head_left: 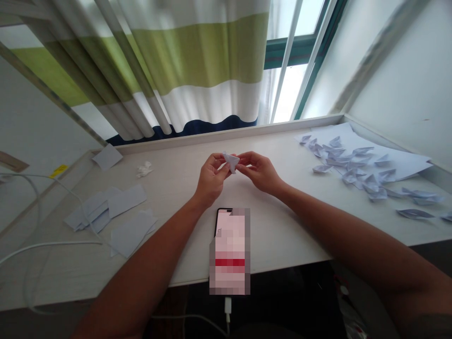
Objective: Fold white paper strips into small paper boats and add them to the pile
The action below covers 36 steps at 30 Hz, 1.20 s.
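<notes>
A small folded piece of white paper point(232, 161) is held up over the middle of the white table. My left hand point(213, 175) is closed on it, with the thumb in front and the fingers behind. From the other side, the thumb and fingertips of my right hand point(259, 170) pinch its right edge. Its exact folded shape is too small to make out. Below my hands a phone point(230, 249) lies near the table's front edge, its screen partly blurred out.
Many folded paper boats point(348, 160) lie at the right, several on large white sheets point(402, 157). Loose paper pieces point(129, 230) and a crumpled scrap point(144, 169) are at the left. White cables point(52, 246) cross the left side. A curtain point(197, 56) hangs behind the table point(282, 235).
</notes>
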Each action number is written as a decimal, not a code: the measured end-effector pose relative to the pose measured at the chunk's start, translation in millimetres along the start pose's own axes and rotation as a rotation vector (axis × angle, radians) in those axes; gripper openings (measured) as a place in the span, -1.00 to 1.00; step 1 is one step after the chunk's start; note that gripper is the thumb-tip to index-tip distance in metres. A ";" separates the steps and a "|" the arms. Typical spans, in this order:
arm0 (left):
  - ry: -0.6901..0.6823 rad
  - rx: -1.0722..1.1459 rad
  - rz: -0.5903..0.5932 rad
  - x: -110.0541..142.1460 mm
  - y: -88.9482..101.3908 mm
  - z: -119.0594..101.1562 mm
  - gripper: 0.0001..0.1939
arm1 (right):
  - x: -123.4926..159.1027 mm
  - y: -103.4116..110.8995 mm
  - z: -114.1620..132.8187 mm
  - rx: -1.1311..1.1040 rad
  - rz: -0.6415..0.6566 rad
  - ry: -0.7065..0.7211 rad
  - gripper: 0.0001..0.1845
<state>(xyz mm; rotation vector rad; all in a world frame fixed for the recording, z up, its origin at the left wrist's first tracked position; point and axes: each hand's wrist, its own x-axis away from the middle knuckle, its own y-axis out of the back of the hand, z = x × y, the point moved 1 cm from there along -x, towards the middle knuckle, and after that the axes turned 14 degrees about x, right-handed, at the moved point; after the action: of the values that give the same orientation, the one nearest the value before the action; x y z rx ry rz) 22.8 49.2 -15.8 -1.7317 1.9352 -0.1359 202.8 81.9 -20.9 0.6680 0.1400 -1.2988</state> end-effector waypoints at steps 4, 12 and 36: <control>0.036 0.058 -0.010 0.2 -3.6 0.6 -0.76 | -1.1 -0.2 1.4 -0.068 -0.020 0.006 -0.53; -0.046 -0.207 -0.008 2.0 -1.8 3.3 -0.78 | 4.7 0.2 14.3 0.111 -0.089 0.172 -0.65; -0.173 -0.366 -0.015 4.1 3.6 -14.5 -0.76 | 2.7 7.8 18.1 -0.053 -0.044 -0.038 -0.74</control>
<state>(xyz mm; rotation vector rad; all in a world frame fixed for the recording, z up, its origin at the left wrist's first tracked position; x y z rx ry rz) 13.0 42.0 -6.3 -1.9135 1.9042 0.3735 205.9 70.9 -4.6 0.5978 0.1584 -1.3452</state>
